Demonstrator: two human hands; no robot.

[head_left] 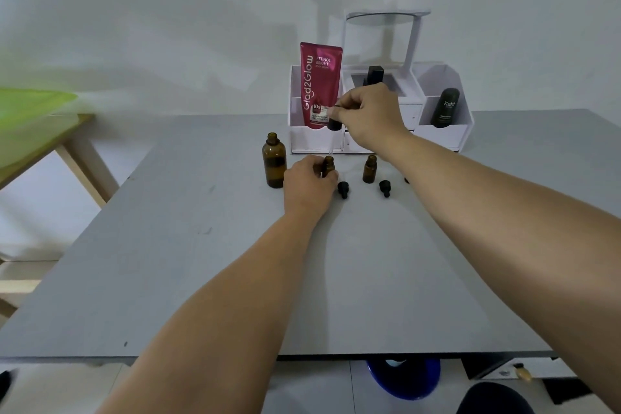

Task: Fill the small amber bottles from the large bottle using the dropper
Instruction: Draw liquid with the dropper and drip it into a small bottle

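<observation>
The large amber bottle [275,161] stands uncapped on the grey table [302,279], left of my hands. My left hand [309,183] grips a small amber bottle [328,165] upright on the table. My right hand [366,116] holds the dropper [333,126] by its black bulb, with the glass tube pointing down at that bottle's mouth. A second small amber bottle [369,169] stands open just to the right. Two black caps [343,189] [385,187] lie in front of the small bottles.
A white organiser [443,134] at the table's back holds a red Glad2Glow tube [319,84], a dark Kahf bottle [445,107] and a mirror [386,18]. A wooden table with green cloth [30,124] stands at left. A blue stool [403,376] sits under the table's near edge.
</observation>
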